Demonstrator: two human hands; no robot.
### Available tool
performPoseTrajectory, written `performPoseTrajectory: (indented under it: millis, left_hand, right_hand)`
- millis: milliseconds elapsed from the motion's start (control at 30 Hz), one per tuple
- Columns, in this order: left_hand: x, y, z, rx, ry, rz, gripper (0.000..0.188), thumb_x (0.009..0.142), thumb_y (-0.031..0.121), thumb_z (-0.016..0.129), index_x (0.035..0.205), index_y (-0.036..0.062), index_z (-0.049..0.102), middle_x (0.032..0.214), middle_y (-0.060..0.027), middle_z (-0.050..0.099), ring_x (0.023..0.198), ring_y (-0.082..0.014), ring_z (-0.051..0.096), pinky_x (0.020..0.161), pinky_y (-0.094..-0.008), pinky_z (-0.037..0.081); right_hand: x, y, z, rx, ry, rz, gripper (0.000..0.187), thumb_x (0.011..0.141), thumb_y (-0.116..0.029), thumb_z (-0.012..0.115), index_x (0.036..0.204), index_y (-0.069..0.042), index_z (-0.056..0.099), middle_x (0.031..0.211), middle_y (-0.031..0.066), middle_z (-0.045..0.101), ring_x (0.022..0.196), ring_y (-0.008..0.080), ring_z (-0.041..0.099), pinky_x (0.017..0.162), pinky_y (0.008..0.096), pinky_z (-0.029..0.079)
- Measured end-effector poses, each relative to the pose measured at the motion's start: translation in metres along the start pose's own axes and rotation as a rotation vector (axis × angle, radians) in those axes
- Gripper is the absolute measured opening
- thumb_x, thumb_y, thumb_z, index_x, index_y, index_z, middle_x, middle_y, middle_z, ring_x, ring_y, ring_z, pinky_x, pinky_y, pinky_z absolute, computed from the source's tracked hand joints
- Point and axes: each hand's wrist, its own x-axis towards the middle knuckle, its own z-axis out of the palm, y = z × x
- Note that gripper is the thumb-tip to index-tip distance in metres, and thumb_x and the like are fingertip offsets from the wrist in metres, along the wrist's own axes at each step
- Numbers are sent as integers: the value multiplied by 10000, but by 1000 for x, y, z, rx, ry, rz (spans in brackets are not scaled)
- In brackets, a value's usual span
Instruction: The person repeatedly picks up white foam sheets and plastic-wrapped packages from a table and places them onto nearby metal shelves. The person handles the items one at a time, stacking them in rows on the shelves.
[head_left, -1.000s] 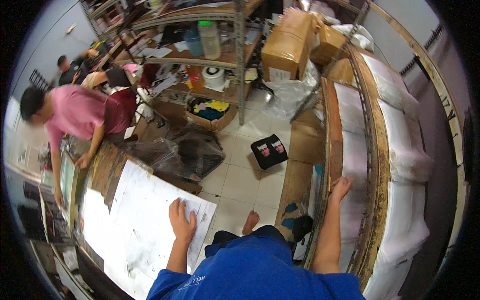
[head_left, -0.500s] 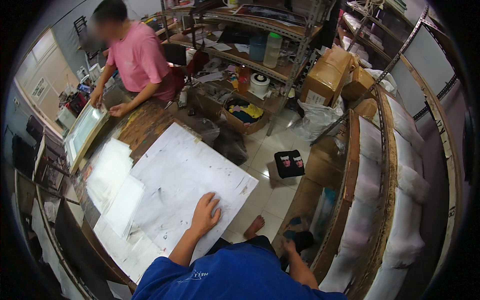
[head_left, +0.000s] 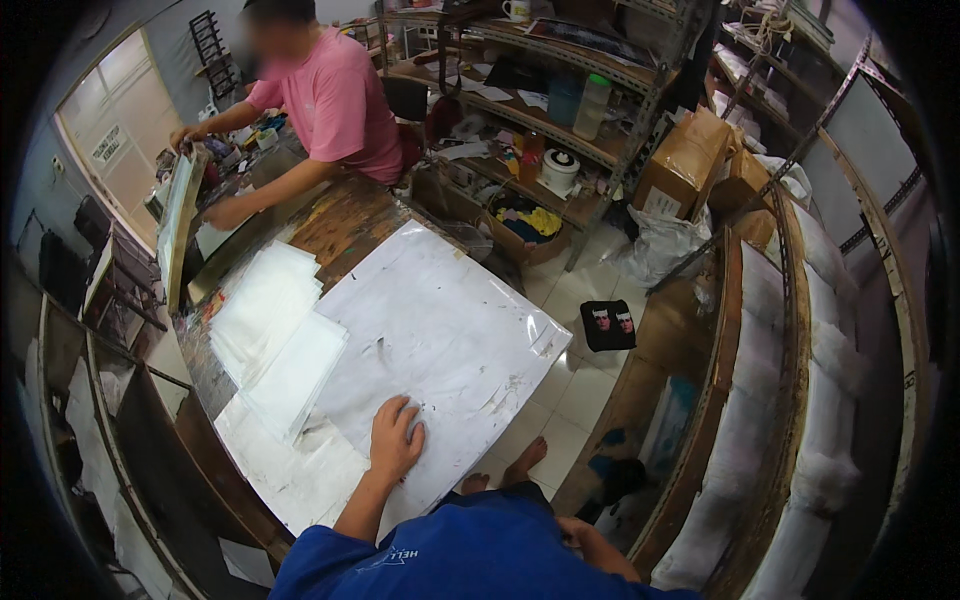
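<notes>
My left hand [head_left: 397,437] lies on the large white sheet [head_left: 450,320] covering the near part of the table, its fingers loosely bent and holding nothing. Left of it, a spread stack of translucent white sheets [head_left: 265,305] overlaps the big sheet. My right hand [head_left: 573,530] is down by my waist, partly covered by my blue shirt, so its fingers do not show clearly. A dark cloth-like thing [head_left: 622,480] lies beyond it on a low ledge. Across the table, a person in a pink shirt [head_left: 345,110] holds up a wood-edged framed screen [head_left: 180,220].
A folded black fabric piece with two printed faces [head_left: 608,325] rests on the tiled floor. Tall racks with bundled white sheets [head_left: 745,340] line my right. Metal shelves [head_left: 545,110] hold bottles and a white pot. Cardboard boxes [head_left: 685,165] stand behind; more racks [head_left: 120,430] are at left.
My view has shifted, so the scene sits farther right. My right hand has drawn back from the dark thing toward my waist. The other person has tilted the framed screen more upright.
</notes>
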Motion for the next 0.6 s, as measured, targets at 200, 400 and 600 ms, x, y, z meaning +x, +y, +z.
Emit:
performPoseTrajectory:
  millis: [200,400,600]
  left_hand:
    - [-3,-5,-1,-13,9,-1,320,752,85,681,1057,18,613,1208,-203,557,1149,-370,521,974,-439,423]
    - [-6,-9,-2,-23,7,-3,316,768,110,681,1063,20,611,1216,-191,551,1158,-370,513,994,-450,414]
    - [-9,-9,-6,-12,23,15,308,771,99,671,1062,25,600,1197,-174,539,1152,-355,507,981,-425,423]
  right_hand:
    - [43,14,-24,-271,-37,35,528,954,-321,554,1391,-47,441,1417,113,471,1244,246,491,977,357,452]
    - [134,48,-63,-115,68,-247,642,876,-317,674,1314,104,466,1250,239,572,1072,292,593,856,416,515]
    - [179,33,-73,-678,382,-521,487,814,-226,714,1221,0,570,972,180,683,853,281,685,668,435,553]
